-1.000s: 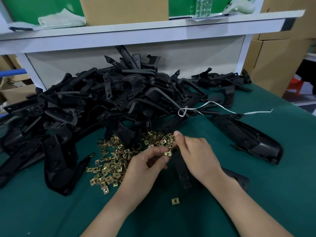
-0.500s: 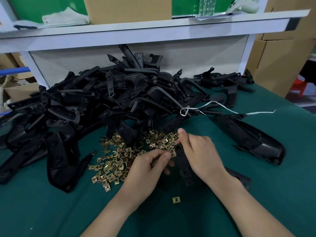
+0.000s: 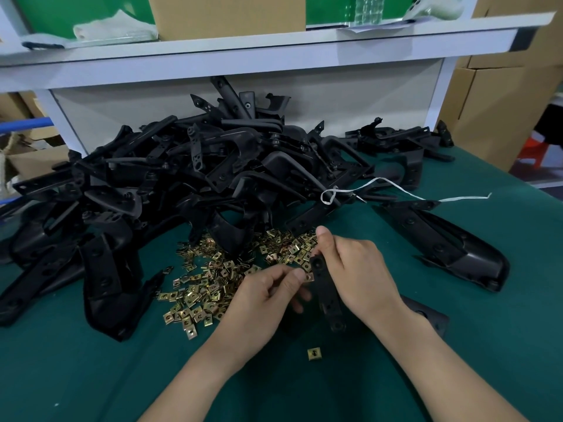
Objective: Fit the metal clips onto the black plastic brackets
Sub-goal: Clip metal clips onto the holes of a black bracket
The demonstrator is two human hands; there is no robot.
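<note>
Barely moved since a second ago, both hands are kept together over the green tabletop (image 3: 463,363).
A small brass-coloured metal clip (image 3: 308,277) is pinched by fingers of the left hand (image 3: 268,300) against the edge of a long black plastic bracket (image 3: 328,300), itself gripped by fingers of the right hand (image 3: 358,275) beside the scattered brass clips (image 3: 210,284).

Worktable (image 3: 91,376) is covered w/ dark green surface. Large pile of black brackets (image 3: 213,178) is heaped across rear and left, up to the white back panel (image 3: 365,92). Loose heap of brass-coloured clips (image 3: 207,287) is spread at front of pile, centre, touching it. Single clip (image 3: 313,354) is noted apart, nearer front edge. Separate long bracket (image 3: 457,248) is laid at right, well apart from clips. White string (image 3: 457,198) is draped from pile onto table at right. Upper shelf (image 3: 274,41) is loaded w/ cardboard box (image 3: 228,13) and pale rag (image 3: 115,25).
</note>
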